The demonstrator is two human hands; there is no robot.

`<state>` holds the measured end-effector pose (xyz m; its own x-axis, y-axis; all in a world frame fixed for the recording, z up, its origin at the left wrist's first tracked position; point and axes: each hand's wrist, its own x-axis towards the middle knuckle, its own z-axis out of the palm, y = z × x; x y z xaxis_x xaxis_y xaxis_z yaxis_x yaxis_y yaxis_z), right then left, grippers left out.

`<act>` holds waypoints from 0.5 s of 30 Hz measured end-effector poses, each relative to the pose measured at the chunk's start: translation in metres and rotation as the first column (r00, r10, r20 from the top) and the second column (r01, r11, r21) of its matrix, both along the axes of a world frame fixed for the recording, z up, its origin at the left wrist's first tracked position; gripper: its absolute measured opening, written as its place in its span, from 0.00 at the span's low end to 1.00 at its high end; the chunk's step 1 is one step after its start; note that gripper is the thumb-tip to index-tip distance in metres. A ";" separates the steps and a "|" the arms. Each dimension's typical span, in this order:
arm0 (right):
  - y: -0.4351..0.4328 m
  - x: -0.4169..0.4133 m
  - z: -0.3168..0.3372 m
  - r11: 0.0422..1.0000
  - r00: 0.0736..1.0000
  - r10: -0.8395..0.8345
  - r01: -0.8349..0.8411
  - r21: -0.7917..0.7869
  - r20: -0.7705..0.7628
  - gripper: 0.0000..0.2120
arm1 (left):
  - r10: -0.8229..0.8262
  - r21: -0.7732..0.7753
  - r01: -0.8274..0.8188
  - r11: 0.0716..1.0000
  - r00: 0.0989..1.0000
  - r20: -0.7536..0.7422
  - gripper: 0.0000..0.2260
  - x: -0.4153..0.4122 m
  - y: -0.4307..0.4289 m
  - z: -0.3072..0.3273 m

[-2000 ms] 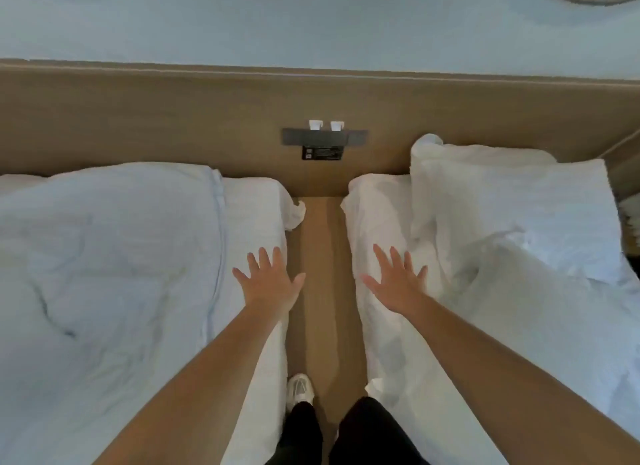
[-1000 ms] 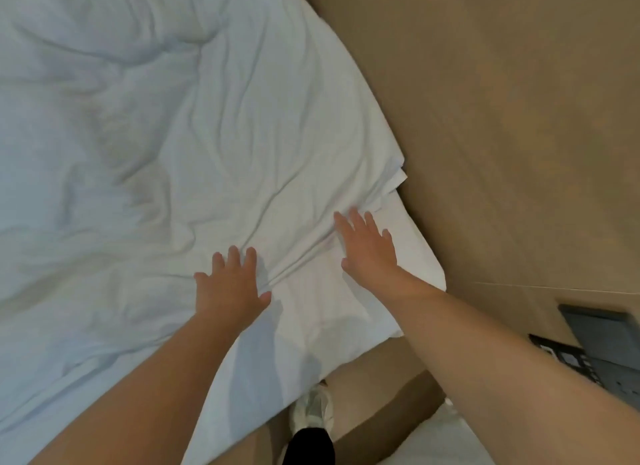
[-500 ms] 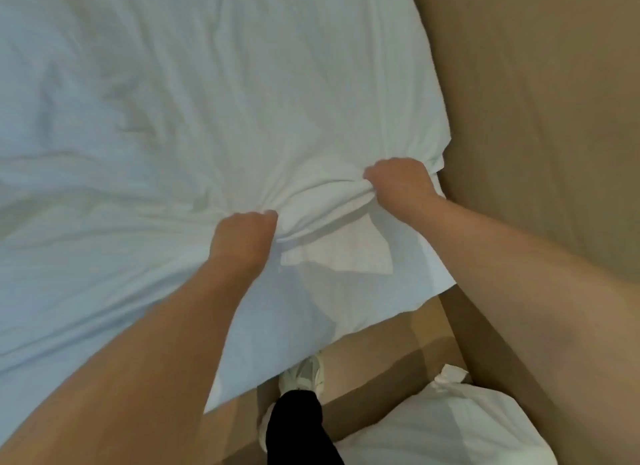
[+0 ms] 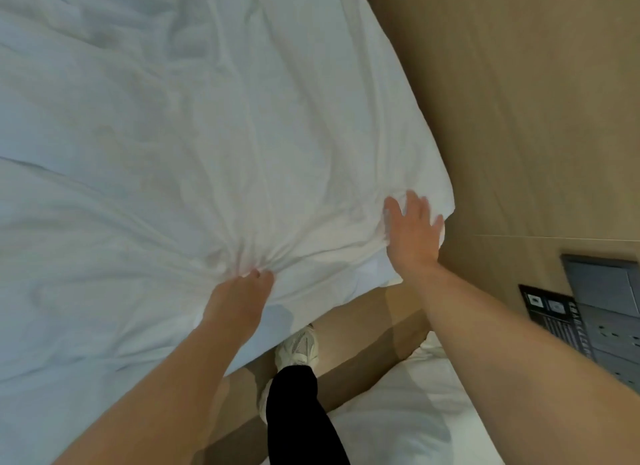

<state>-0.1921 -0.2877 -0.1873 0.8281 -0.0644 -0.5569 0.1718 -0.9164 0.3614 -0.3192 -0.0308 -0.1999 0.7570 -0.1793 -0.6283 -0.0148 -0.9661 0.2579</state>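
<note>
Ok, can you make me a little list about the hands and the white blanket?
left hand: grips a bunch of the white blanket
right hand: open, fingers spread, at the blanket's corner
white blanket: wrinkled, creases running to the left hand
nearby: white shoe, socket panel, wooden wall

Bed (image 4: 291, 317), rumpled white duvet (image 4: 207, 135) on top, bunched nr corner

Head camera, looking steeply down, close over bed (image 4: 173, 135) corner.
</note>
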 end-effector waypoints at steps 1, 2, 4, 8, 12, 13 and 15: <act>0.001 0.008 -0.002 0.996 0.997 0.082 -0.081 0.034 -0.013 0.25 | 0.013 -0.004 -0.014 1.000 0.999 -0.030 0.19 0.003 0.001 -0.001; 0.000 0.015 0.000 0.981 0.981 0.188 -0.185 0.054 -0.055 0.18 | 0.028 -0.003 -0.028 1.000 0.999 -0.042 0.19 0.005 0.002 0.000; -0.006 0.023 0.007 0.954 0.938 0.300 -0.290 0.082 -0.171 0.15 | 0.036 0.000 -0.036 0.999 0.999 -0.041 0.18 0.009 0.005 0.007; -0.020 0.000 0.023 0.982 0.869 0.187 -0.172 0.073 -0.459 0.18 | -0.035 0.018 0.036 0.999 0.997 -0.069 0.15 0.010 0.009 0.024; -0.018 -0.042 0.016 0.989 0.921 0.151 -0.143 0.049 -0.360 0.33 | -0.037 -0.025 0.035 0.999 0.993 -0.115 0.18 0.006 0.016 0.020; -0.012 -0.050 0.015 0.991 0.933 0.133 -0.118 0.063 -0.334 0.37 | -0.072 -0.040 0.067 0.997 0.989 -0.131 0.22 0.003 0.021 0.017; 0.003 -0.066 0.011 0.983 0.930 0.171 -0.139 0.117 -0.325 0.46 | -0.175 -0.021 0.174 0.984 0.974 -0.146 0.31 -0.008 0.029 0.017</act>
